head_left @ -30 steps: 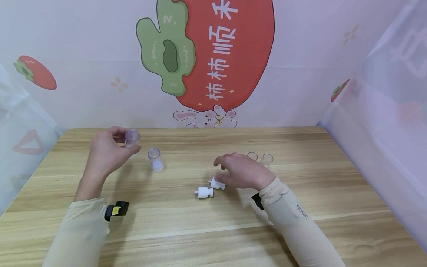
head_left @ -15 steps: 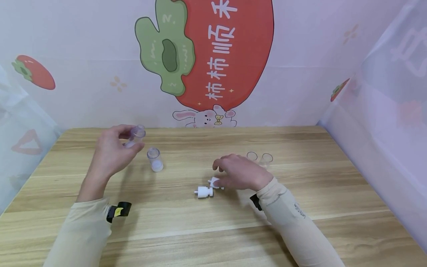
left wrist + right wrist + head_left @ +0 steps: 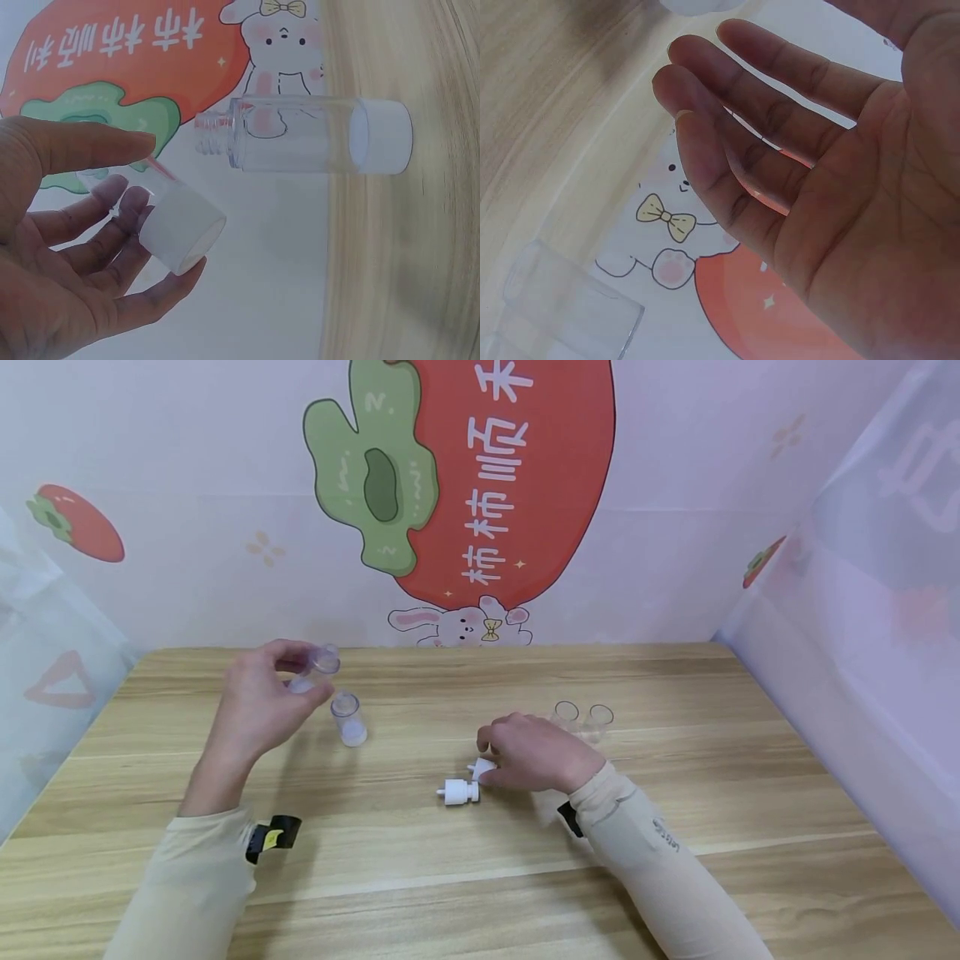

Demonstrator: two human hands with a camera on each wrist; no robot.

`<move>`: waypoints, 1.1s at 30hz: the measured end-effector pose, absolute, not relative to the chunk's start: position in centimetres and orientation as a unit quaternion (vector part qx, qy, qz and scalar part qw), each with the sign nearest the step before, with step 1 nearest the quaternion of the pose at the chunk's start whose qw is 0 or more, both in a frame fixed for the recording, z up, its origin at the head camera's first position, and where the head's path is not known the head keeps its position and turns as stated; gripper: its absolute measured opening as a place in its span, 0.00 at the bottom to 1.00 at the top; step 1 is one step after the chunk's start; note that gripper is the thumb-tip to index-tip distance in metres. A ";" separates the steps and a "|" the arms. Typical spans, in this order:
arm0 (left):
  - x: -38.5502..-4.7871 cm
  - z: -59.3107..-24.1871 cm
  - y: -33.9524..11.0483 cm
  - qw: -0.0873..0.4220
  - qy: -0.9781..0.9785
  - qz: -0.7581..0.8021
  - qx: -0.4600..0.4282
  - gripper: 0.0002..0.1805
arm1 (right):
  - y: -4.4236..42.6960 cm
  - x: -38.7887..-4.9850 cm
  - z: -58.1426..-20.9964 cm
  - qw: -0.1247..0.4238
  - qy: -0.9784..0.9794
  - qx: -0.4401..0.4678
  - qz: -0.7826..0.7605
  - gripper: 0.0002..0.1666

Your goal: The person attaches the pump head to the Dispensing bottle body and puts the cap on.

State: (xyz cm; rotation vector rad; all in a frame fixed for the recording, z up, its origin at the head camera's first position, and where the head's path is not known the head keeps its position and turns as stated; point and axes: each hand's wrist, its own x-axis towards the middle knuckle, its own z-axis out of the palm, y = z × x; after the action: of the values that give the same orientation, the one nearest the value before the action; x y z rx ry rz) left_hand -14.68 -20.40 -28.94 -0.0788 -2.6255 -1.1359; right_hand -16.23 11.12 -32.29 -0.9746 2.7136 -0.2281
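Observation:
My left hand point(image 3: 258, 702) grips a clear small bottle point(image 3: 184, 225) with a white base, raised and tilted above the table. Just right of it, a matching clear bottle point(image 3: 349, 720) stands upright; its threaded neck point(image 3: 214, 133) shows in the left wrist view. Over the middle of the table, my right hand point(image 3: 540, 750) hovers with loosely bent fingers point(image 3: 772, 109) and nothing seen between them. Two white pump heads lie below it: one pump head point(image 3: 457, 792) is fully visible, the other pump head point(image 3: 480, 767) is partly covered by the thumb.
Two clear caps stand close together beyond my right hand, one clear cap point(image 3: 600, 718) farther right; a clear cap point(image 3: 574, 300) also shows in the right wrist view. The wooden table point(image 3: 420, 893) meets a printed cloth backdrop point(image 3: 675, 577) at its back edge.
The left hand has moved right with the bottle, toward the standing one, tilting it further. The right hand has shifted slightly left over the pump heads.

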 end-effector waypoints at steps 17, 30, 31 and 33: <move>-14.3 -28.8 -18.2 0.132 -0.904 -0.397 -0.091 0.21 | 10.7 -16.3 -33.0 0.137 0.932 -0.326 -0.073 0.11; -13.6 -28.1 -17.6 0.123 -0.912 -0.381 -0.090 0.22 | 10.6 -16.3 -33.2 0.138 0.932 -0.325 -0.077 0.11; -13.6 -28.0 -17.5 0.125 -0.913 -0.379 -0.091 0.22 | 10.6 -16.3 -33.2 0.138 0.932 -0.326 -0.078 0.11; -13.4 -27.9 -17.3 0.128 -0.913 -0.377 -0.093 0.22 | 10.6 -16.3 -33.2 0.137 0.932 -0.327 -0.077 0.11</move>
State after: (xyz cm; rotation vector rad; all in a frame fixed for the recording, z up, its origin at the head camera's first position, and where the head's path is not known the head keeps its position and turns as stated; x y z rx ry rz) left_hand -13.43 -17.31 -27.94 -0.2701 -2.6552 -1.0955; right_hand -16.29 10.59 -33.19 -0.9458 2.6977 -0.2227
